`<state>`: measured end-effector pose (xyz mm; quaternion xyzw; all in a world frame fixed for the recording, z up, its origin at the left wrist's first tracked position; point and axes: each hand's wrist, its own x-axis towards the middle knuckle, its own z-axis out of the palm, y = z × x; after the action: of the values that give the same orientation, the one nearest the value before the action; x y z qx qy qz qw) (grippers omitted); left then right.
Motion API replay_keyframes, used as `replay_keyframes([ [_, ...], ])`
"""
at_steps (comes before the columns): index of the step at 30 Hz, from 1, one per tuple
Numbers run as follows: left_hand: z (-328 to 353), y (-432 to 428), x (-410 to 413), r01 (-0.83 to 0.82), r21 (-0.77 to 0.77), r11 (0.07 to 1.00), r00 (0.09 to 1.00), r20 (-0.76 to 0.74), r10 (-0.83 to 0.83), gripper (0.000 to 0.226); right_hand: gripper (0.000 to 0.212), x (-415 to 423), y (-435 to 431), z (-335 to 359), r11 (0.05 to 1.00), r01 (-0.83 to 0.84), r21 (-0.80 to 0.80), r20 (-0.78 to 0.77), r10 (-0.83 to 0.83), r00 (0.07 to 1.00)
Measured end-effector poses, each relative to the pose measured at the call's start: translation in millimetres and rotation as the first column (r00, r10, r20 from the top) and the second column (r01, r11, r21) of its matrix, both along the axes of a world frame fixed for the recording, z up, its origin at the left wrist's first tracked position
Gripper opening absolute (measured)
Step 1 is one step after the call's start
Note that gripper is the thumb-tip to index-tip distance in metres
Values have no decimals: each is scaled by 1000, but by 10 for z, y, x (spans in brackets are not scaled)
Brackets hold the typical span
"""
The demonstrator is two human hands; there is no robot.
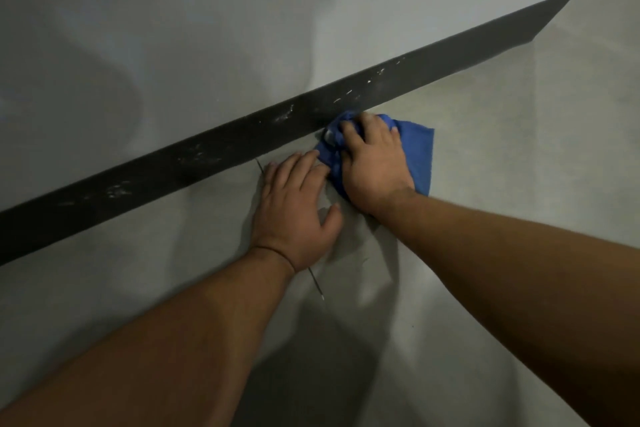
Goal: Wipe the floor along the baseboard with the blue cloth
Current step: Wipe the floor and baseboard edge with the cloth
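The blue cloth (414, 152) is a thick, nubbly rag, bunched up at its front and spreading flat behind, lying on the grey floor (502, 135) right at the foot of the black baseboard (242, 146). Its crumpled front edge touches the baseboard's lower edge. The right hand (372, 166) presses down on top of the cloth, fingers curled and gripping the bunched folds. Just beside it, a little farther from the baseboard, the left hand (294, 208) lies flat on the bare floor with fingers loose and spread, its fingertips touching the cloth's near corner. The baseboard carries pale scuffs and smears along its length. A thin dark floor seam (317, 284) runs out from the baseboard beneath the left hand. Along the baseboard on both sides of the cloth the floor lies open.
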<state>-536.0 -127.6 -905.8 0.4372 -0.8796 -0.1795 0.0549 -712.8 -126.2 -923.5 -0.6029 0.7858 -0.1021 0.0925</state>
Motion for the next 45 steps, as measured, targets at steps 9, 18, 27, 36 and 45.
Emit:
replay_keyframes([
  [9, -5, 226, 1490, -261, -44, 964, 965, -40, 260, 60, 59, -141, 179, 33, 984, 159, -85, -65, -164, 984],
  [18, -90, 246, 1602, -214, -110, 971, 973, 61, 222, 64, 64, 741, 5, 43, 986, 116, 116, -79, -108, 991],
  [27, -79, 239, 1627, -209, -109, 972, 976, 41, 215, 64, 62, 626, 164, 20, 980, -173, 98, -54, 179, 982],
  [36, -64, 227, 1640, -207, -59, 977, 977, 39, 209, 69, 65, 973, 45, 65, 989, 7, 147, -47, 0, 999],
  [45, 58, 241, 1755, -232, 17, 973, 972, -23, 232, 69, 60, 1514, 310, 112, 924, -357, 134, 87, 348, 933],
])
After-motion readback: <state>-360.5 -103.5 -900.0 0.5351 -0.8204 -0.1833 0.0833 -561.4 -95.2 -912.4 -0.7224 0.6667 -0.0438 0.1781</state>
